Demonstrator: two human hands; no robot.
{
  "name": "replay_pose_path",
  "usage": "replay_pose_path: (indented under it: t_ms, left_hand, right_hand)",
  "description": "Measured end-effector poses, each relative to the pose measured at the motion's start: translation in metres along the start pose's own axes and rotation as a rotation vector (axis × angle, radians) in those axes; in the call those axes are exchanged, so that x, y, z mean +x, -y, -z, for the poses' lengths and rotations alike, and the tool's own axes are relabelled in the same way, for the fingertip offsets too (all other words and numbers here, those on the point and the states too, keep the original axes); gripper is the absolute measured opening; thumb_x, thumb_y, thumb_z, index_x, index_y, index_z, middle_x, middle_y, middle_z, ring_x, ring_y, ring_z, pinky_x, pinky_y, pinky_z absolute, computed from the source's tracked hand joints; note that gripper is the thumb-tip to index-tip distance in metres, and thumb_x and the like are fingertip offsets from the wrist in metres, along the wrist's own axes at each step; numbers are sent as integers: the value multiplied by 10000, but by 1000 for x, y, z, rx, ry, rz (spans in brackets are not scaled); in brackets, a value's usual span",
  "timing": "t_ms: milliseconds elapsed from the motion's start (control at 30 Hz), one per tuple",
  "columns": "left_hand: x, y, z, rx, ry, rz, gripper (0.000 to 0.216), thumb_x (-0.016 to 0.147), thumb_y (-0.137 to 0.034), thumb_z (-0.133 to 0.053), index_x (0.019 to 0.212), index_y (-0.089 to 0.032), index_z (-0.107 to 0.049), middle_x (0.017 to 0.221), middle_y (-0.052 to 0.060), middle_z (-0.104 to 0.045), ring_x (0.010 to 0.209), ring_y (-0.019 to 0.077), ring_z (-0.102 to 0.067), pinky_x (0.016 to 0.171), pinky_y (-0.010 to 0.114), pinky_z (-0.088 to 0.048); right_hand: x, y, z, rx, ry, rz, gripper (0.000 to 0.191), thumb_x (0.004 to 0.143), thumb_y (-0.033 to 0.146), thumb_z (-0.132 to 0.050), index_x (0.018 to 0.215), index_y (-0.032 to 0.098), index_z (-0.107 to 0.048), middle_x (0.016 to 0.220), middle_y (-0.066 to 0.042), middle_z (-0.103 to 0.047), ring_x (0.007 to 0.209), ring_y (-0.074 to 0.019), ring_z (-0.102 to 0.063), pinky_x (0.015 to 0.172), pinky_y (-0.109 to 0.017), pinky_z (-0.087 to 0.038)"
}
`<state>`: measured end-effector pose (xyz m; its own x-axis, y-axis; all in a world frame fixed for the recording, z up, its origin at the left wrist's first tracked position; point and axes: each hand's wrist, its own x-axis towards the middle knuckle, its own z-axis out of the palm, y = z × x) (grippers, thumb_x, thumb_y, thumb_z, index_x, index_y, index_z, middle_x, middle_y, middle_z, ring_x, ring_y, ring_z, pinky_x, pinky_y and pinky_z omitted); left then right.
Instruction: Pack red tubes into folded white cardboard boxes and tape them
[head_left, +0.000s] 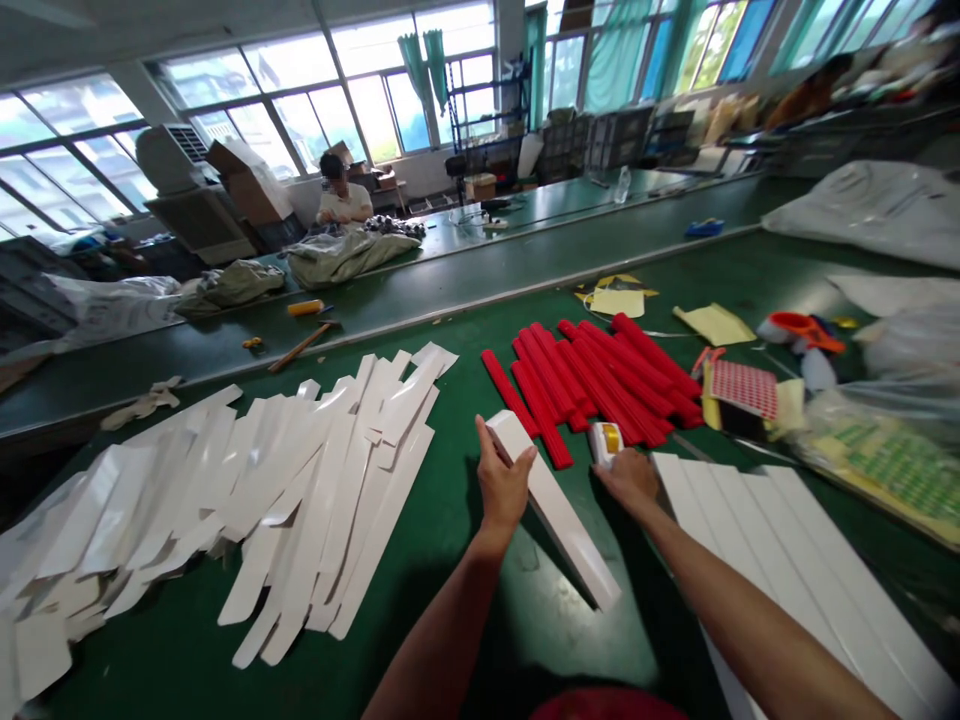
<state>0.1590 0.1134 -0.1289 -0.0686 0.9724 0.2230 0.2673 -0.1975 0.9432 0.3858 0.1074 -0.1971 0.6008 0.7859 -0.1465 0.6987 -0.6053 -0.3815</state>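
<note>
My left hand (501, 487) is closed round the far end of a long white folded box (559, 520) that lies slanted on the green table (450, 560). My right hand (628, 476) is closed on a small white tape dispenser with yellow tape (606, 441), just right of the box. Directly beyond both hands lie several red sticks (600, 378) in a loose row. A row of finished white boxes (780, 545) lies under and to the right of my right forearm.
Many flat white box blanks (247, 490) are fanned out on the left. A sheet of red dot stickers (742, 388), yellow papers (712, 323), orange scissors (799, 327) and plastic bags (892, 440) sit right. A person (341, 195) sits at the far table.
</note>
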Motion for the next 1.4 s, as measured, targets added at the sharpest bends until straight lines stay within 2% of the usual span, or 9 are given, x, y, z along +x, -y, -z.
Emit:
replay_pose_path:
  t_ms: [200,400,567,733,800,933,1067,1167,1400]
  left_hand:
    - [-36,25,-65,-13,195,338,896,758,-256,-750,1471,-126,-222,1190,166,-678,1030,215,-692,890,289,-516]
    - [-45,27,-147,127,433,370,766,765,-272,-731,1405,-128,-335,1216,159,-654,1100,225,-650,923,299,-491]
    - [-50,24,-170,398,591,250,561,818,-357,-660,1317,-172,-480,1384,171,-500,1314,301,-451,1101,438,-349]
    - [-59,31,-115,644,615,166,360,846,-445,-607,1119,-212,-635,1221,115,-595,1170,284,-541,1023,412,-423]
    - [-55,38,-68,736,552,131,259,791,-422,-683,963,-229,-680,1075,69,-642,1094,265,-569,1000,387,-435]
    - [-33,62,54,958,180,129,427,898,-292,-557,1309,-190,-507,1282,114,-536,1203,290,-475,1032,452,-384]
    - [-15,91,148,1129,-84,207,492,897,-185,-523,1362,-69,-413,1333,202,-456,1253,332,-425,1035,484,-368]
    - [-10,106,170,1191,-95,200,520,859,-142,-563,1354,-73,-421,1332,197,-463,1219,314,-455,1006,440,-395]
    - [7,114,154,1223,10,269,537,783,-412,-713,1188,-97,-554,1158,175,-553,1125,330,-523,921,430,-422]
  right_hand:
    - [11,-36,54,34,11,80,437,740,502,-682,946,119,-647,955,-184,-722,873,-306,-691,668,-325,-477]
    - [-11,-66,119,171,-186,73,549,671,565,-655,990,119,-644,892,-161,-726,788,-299,-681,654,-345,-479]
    - [-42,-58,114,207,-180,97,700,650,671,-577,1067,112,-634,962,-183,-720,834,-338,-683,688,-390,-503]
    - [-59,-25,57,219,-23,194,675,657,631,-560,1072,102,-609,982,-200,-710,864,-344,-684,708,-389,-506]
    - [-67,-7,29,219,86,265,597,696,581,-549,1057,108,-597,955,-179,-709,847,-316,-684,683,-358,-496]
    - [-86,29,-19,85,233,511,403,772,464,-555,978,121,-600,965,-158,-689,849,-262,-665,682,-307,-454]
    - [-90,75,-50,-81,240,595,299,798,353,-588,963,106,-609,989,-173,-673,904,-261,-645,722,-306,-433]
    - [-73,115,-64,-88,189,604,339,804,342,-613,1025,84,-604,1050,-197,-653,990,-284,-623,786,-321,-438]
    - [-43,186,-62,-60,6,542,638,890,406,-547,1348,-13,-398,1252,-297,-541,1144,-360,-550,917,-411,-438]
